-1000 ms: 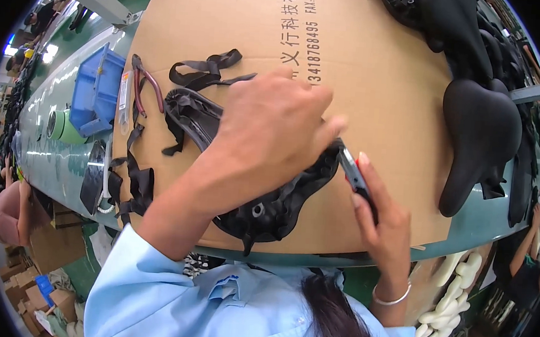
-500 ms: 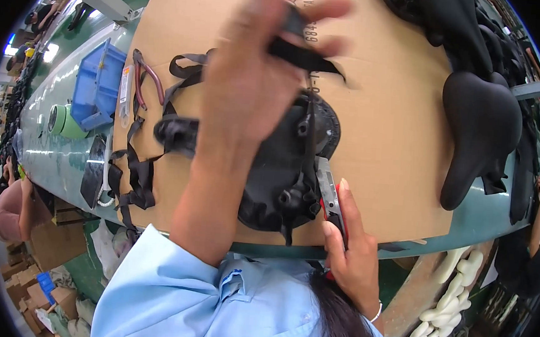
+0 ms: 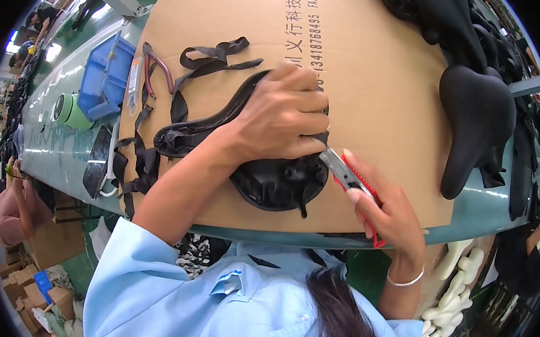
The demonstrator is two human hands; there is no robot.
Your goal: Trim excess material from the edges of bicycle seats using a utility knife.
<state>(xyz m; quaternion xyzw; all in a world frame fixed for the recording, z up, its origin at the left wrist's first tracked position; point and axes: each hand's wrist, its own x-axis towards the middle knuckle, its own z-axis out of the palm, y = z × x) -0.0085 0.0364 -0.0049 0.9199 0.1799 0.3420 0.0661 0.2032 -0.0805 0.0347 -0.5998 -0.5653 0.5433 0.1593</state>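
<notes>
A black bicycle saddle (image 3: pixel 263 180) lies upside down on a brown cardboard sheet (image 3: pixel 376 82). My left hand (image 3: pixel 283 116) presses on top of it and grips its edge. In my right hand (image 3: pixel 386 211) is a red utility knife (image 3: pixel 351 177), its blade tip touching the saddle's rim just right of my left fingers. Black trimmed strips (image 3: pixel 212 55) lie on the cardboard to the left and behind the saddle.
Red-handled pliers (image 3: pixel 155 66) and a blue bin (image 3: pixel 104 75) sit at the left of the bench, near a green tape roll (image 3: pixel 67 109). Finished black saddles (image 3: pixel 477 120) are stacked at the right. Another person (image 3: pixel 4 206) works at the far left.
My left hand has lowered the saddle from an upright, lifted pose back flat onto the cardboard. My right hand has brought the knife blade up to the saddle's rim.
</notes>
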